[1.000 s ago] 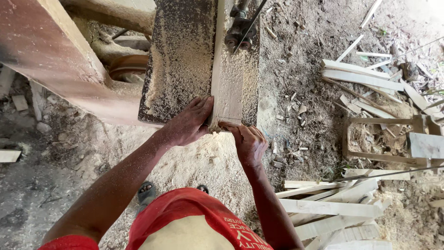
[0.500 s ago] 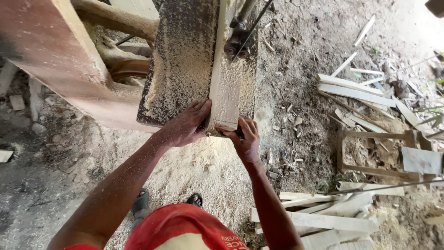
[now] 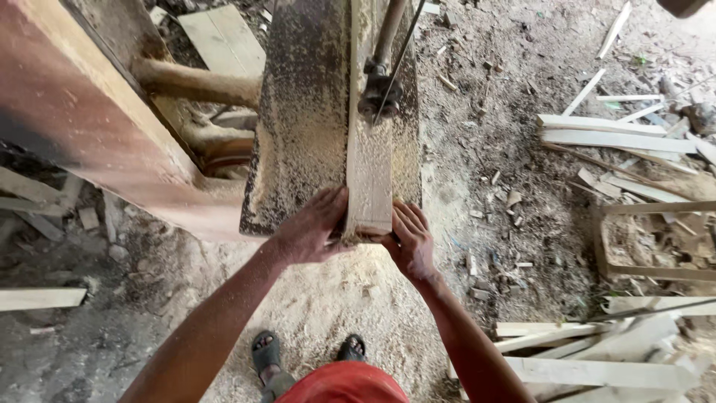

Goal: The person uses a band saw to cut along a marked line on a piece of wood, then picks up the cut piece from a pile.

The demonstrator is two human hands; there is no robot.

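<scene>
Sawdust coats the saw table [image 3: 302, 127]; left hand [image 3: 313, 227] and right hand [image 3: 410, 240] lie open against a rough plank [image 3: 369, 179].

Seen from above: a pale wooden plank [image 3: 371, 179] lying lengthwise on a sawdust-coated saw table [image 3: 302, 127], running toward twelve o'clock. Left hand [image 3: 309, 227] pressed flat against the plank's near end at nine o'clock of it, right hand [image 3: 410, 239] against the same end at three o'clock. Saw guide [image 3: 379, 89] just above the plank. Offcut strips [image 3: 604, 134] scattered at two o'clock; sandalled feet [image 3: 306, 354] at six.
</scene>
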